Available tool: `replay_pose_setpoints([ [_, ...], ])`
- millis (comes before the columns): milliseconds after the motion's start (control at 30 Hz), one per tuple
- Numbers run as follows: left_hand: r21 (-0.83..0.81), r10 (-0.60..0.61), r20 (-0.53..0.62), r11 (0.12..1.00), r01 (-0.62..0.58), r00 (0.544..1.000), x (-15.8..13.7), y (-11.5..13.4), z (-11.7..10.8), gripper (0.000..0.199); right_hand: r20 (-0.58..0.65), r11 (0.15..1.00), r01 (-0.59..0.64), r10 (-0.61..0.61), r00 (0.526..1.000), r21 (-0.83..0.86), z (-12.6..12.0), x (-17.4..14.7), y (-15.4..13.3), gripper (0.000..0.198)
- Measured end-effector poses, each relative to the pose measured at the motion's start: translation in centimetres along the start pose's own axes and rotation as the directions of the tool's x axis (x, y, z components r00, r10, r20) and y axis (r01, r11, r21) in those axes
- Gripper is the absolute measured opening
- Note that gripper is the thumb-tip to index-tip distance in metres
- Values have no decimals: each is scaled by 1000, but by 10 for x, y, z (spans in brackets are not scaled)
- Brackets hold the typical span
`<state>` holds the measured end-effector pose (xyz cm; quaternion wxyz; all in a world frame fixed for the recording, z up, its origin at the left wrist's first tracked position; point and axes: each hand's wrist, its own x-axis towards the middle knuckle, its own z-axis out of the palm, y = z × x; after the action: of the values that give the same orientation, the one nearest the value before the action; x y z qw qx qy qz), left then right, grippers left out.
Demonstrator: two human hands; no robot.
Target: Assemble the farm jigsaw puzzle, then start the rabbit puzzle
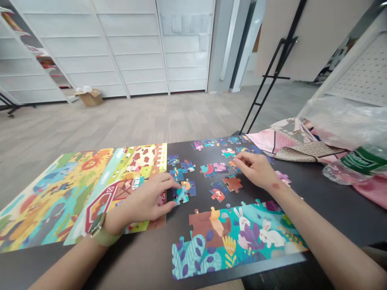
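My left hand (148, 195), with a watch on its wrist, has thumb and index finger at opposite edges of a teal puzzle piece (182, 195). That piece overlaps a blue and orange piece (190, 187). Fingers curled, my right hand (252, 166) pinches at an orange puzzle piece (232, 165), which is partly hidden by the fingertips. Between the hands lie a brown piece (232, 183), a red and blue piece (218, 192) and a joined pair with pink and teal (208, 170). Nearest me is a joined puzzle section (208, 237) with white rabbits and leaves.
Two colourful picture sheets (87, 169) cover the table's left side. Several loose pieces (208, 143) lie along the far edge. At right are a pink patterned cloth (290, 139), clear plastic wrap (341, 121) and a plastic bottle (359, 163). A black easel (266, 88) stands beyond.
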<state>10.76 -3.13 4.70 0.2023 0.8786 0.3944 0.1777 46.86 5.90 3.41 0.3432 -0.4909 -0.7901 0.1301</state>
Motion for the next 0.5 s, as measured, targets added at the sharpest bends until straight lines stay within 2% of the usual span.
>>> replay_pose_setpoints([
  [100, 136, -32, 25, 990, 29, 999, 1, 0, -1, 45, 7, 1000, -7, 7, 1000, -16, -1, 0, 0, 27],
  [167, 157, -52, 31, 987, 46, 998, 2, 0, 2, 45, 10, 1000, -9, 9, 1000, -23, -1, 0, 1, 27],
  [267, 125, -53, 14, 991, 51, 998, 3, -1, 7, 40, 18, 1000, -20, 20, 1000, -18, -1, 0, 1, 28],
  [367, 88, -3, 7, 996, 2, 1000, 1, -1, 8, 44, 12, 999, -36, 37, 999, -19, 0, 0, 2, 29],
  [500, 27, 83, 80, 996, -85, 993, -1, 4, 4, 41, 1, 999, -34, 34, 999, -17, -1, 0, 2, 30],
])
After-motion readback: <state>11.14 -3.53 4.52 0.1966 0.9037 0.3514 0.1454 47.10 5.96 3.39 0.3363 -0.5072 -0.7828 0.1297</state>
